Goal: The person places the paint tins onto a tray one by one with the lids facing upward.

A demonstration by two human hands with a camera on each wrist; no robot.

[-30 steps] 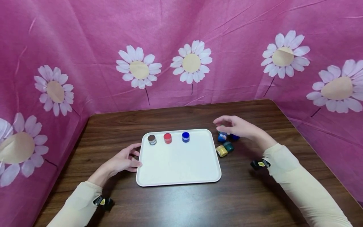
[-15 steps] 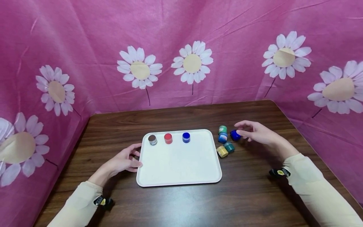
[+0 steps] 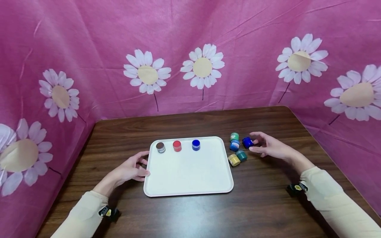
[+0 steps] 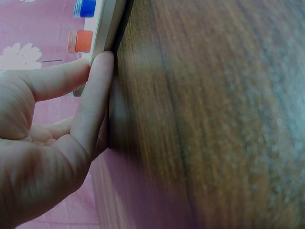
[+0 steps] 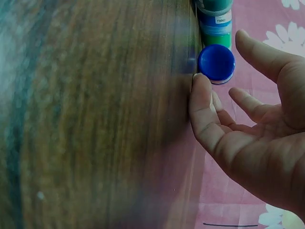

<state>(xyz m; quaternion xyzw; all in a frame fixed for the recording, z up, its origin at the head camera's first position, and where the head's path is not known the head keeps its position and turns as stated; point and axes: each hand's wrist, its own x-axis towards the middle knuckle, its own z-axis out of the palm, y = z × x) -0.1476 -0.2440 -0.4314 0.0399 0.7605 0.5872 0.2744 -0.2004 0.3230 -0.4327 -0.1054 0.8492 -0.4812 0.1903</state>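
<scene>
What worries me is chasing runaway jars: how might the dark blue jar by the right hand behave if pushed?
The dark blue jar will probably roll, as it lies on its side with its round lid on edge. It looks stiff, given that lid's crisp outline. Its glossy finish may be slightly slippery.

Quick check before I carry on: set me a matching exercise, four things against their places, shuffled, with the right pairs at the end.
1. Brown-lidded jar
2. Yellow jar
3. Left hand
4. Right hand

A. Touching the left edge of the tray
B. Fingers about the dark blue jar off the tray
C. On the tray, left of the red jar
D. Between the tray and the dark green jar

Pairs: 1-C, 2-D, 3-A, 4-B
</scene>
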